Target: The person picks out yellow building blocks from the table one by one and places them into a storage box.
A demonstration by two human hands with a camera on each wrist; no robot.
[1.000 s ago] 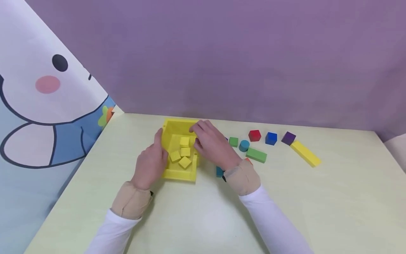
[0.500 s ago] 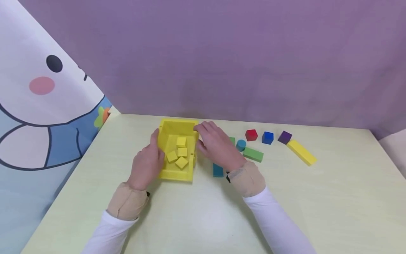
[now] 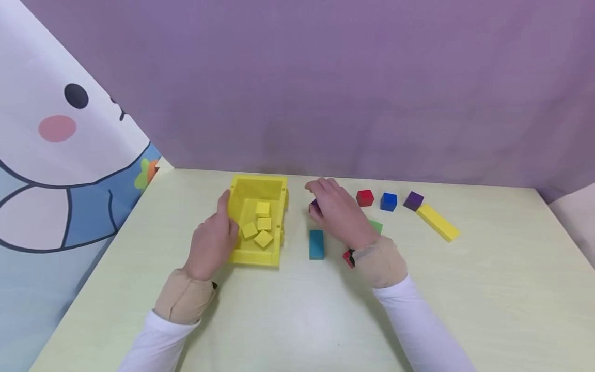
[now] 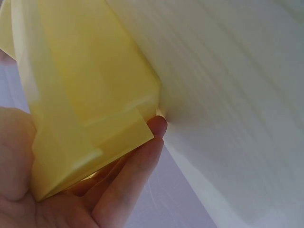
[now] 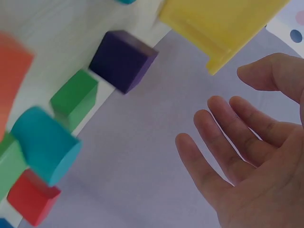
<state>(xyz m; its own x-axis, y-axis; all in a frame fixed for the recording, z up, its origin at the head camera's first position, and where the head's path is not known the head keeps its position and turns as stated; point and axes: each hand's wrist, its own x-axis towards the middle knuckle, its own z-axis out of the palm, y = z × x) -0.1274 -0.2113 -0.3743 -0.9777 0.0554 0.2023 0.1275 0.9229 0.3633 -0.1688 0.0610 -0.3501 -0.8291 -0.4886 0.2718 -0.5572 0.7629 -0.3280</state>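
**Fingers spread over the loose blocks, box held steady**

Our right hand [image 3: 341,217] hangs above the table [image 3: 297,320] with fingers [image 5: 223,142] loosely spread and nothing in them, as the right wrist view shows plainly. It hovers over a purple cube [image 5: 122,60], with a small green block [image 5: 75,97] and a teal cylinder [image 5: 45,145] near it. Our left hand [image 3: 211,245] grips the left wall of the yellow box [image 3: 257,256], fingers [image 4: 130,175] curled under its edge. Four small yellow cubes [image 3: 260,225] lie inside the box.

We judge that we are sorting blocks by colour and choosing the next one. A long yellow block [image 3: 437,222] lies well apart on the right, beyond the red cube [image 3: 364,197] and blue cube [image 3: 388,201]. Fetching it would call for a longer reach across them.
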